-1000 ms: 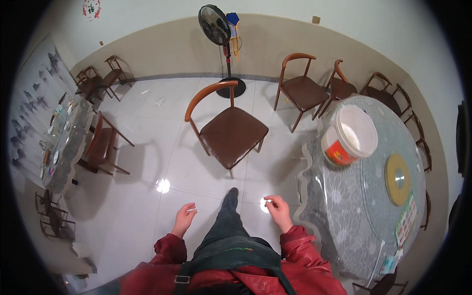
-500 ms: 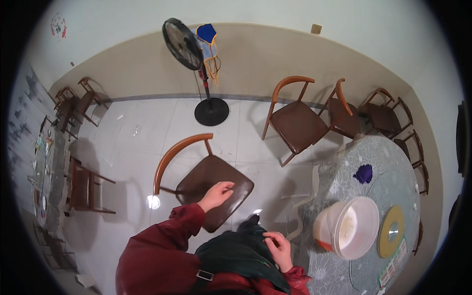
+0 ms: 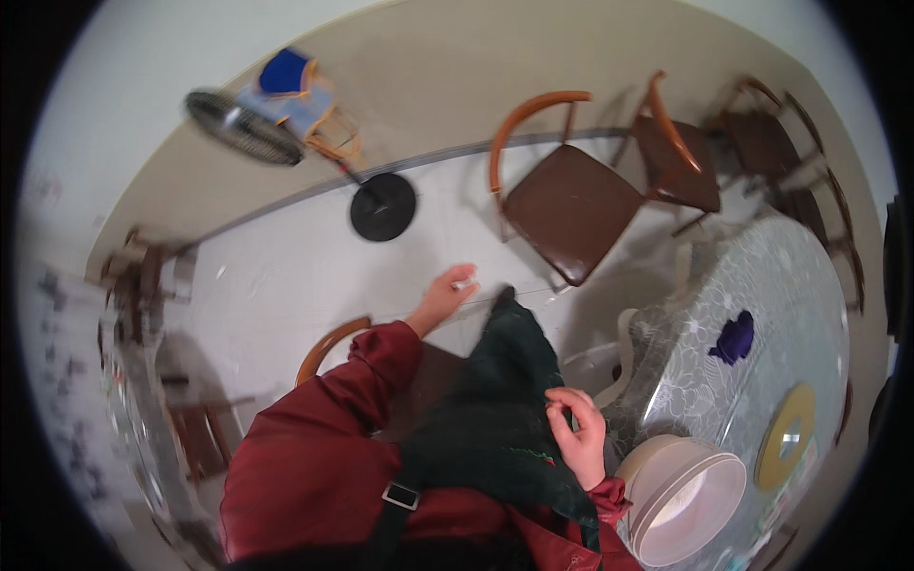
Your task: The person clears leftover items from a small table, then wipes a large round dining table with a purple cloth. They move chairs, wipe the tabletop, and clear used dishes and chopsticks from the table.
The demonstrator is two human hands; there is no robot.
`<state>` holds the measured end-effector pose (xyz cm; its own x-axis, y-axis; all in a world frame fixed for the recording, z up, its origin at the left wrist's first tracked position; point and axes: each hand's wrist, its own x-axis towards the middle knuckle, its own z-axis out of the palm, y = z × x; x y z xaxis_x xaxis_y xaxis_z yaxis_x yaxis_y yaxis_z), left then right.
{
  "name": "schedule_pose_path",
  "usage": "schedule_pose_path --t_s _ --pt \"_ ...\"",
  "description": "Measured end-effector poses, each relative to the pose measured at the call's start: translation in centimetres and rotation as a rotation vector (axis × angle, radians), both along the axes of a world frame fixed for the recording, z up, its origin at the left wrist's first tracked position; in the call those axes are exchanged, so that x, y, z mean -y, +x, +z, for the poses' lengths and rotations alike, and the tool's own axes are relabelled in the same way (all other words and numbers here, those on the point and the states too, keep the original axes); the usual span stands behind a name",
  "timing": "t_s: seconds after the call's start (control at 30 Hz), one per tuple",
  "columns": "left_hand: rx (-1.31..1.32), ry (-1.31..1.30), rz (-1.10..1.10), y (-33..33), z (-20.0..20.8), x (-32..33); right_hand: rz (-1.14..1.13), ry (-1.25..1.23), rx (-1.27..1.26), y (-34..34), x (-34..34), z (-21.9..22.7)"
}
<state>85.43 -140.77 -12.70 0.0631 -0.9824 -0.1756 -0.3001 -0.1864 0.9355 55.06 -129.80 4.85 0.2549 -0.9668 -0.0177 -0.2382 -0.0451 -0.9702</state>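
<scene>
Bucket on the table, near the right hand.

It stands between four and five o'clock, and the flat top probably keeps it steady. The right hand is near five o'clock, with its fingers curled loosely and nothing seen in them. The left hand is by the middle, out over the floor, with bent fingers. Something pale shows there, but I cannot tell if it is held or just floor behind. A chair peeks out at eight o'clock, partly hidden by the left sleeve. A purple cloth lies bunched up just past three o'clock, maybe dropped there to be handy.
</scene>
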Motion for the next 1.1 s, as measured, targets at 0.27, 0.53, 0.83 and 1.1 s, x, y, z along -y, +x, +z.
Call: schedule_pose_path --t_s 0.27,0.53,0.83,1.1 --pt "0.109 0.069 0.197 1.4 -6.4 30.6 -0.501 0.29 0.269 4.2 17.9 -4.6" --pt "-0.347 0.524 0.297 3.4 -12.9 37.3 -0.403 0.306 -0.022 8.6 27.3 -0.6" --pt "-0.209 0.391 0.293 17.0 -17.8 44.4 -0.491 0.297 0.006 9.4 32.8 -1.0" --pt "1.273 0.548 -0.507 26.2 -9.5 45.3 -0.616 0.368 -0.113 5.0 32.5 -4.9"
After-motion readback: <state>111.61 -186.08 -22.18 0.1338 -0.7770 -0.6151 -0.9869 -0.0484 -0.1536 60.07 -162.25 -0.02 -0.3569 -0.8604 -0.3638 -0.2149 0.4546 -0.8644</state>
